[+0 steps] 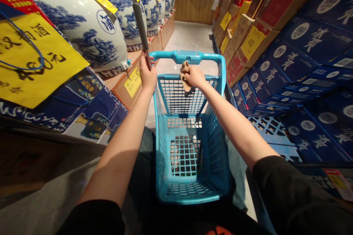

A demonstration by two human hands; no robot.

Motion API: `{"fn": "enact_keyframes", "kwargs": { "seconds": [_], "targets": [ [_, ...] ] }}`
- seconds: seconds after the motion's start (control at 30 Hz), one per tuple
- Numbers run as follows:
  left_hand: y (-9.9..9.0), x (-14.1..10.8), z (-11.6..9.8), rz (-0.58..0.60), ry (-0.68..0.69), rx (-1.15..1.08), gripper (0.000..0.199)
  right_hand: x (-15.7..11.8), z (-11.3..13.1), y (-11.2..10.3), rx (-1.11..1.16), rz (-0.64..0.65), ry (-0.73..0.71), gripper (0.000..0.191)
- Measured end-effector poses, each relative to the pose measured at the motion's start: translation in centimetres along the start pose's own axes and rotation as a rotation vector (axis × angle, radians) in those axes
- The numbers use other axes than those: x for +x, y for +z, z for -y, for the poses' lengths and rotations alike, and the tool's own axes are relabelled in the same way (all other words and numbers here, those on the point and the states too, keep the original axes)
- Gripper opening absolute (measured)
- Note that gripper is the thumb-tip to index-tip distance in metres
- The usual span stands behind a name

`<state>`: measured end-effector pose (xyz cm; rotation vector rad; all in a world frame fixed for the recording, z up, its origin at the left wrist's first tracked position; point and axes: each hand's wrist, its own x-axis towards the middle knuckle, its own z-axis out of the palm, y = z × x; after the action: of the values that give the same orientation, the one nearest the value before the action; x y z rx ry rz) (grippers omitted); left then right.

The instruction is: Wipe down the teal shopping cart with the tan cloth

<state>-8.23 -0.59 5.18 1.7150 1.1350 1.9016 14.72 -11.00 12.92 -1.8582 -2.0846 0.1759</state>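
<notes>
A turquoise plastic shopping cart basket (190, 154) with mesh walls stands in front of me, with a curved turquoise handle (187, 57) at its far end. My left hand (147, 74) is closed around a grey rod (139, 20) that rises beside the handle's left end. My right hand (194, 76) pinches a small tan crumpled item (185, 77) against the basket's far rim. Only the mesh floor shows inside the basket.
Large blue-and-white porcelain jars (78, 18) with yellow tags line the left side above blue printed boxes. Stacked blue and red boxes (303, 55) fill the right side. A tiled aisle (187, 35) runs ahead to a wooden counter (194, 5).
</notes>
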Motion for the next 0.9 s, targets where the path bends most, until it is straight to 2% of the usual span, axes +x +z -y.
{"fn": "enact_keyframes", "kwargs": {
  "seconds": [0.1,0.3,0.4,0.47,0.53,0.73,0.8,0.9],
  "targets": [
    [0.1,-0.2,0.1,0.008,0.023,0.003,0.062,-0.2,0.0,0.3,-0.066,-0.009,0.028,0.042],
    [-0.4,-0.2,0.2,-0.008,0.038,0.034,0.065,-0.3,4.9,3.0,-0.162,-0.049,-0.113,0.044],
    [-1.2,-0.1,0.6,0.005,0.064,0.036,0.063,-0.6,5.9,3.7,-0.167,-0.062,-0.186,0.047],
    [-1.6,0.0,1.0,0.005,0.079,0.029,0.059,-1.1,4.9,3.6,-0.164,-0.055,-0.242,0.046],
    [-1.7,0.0,1.2,-0.008,0.085,0.022,0.058,-2.0,3.0,3.0,-0.175,-0.052,-0.249,0.044],
    [-1.5,0.1,0.3,0.016,0.018,0.05,0.068,-5.3,-4.4,0.4,-0.31,-0.11,-0.012,0.047],
    [-1.4,0.1,-0.6,0.03,-0.026,0.101,0.068,-6.0,-5.9,0.1,-0.342,-0.124,0.025,0.049],
    [-1.3,0.2,-1.8,0.05,-0.077,0.15,0.072,-6.1,-6.5,0.7,-0.354,-0.172,0.072,0.051]
  ]
}}
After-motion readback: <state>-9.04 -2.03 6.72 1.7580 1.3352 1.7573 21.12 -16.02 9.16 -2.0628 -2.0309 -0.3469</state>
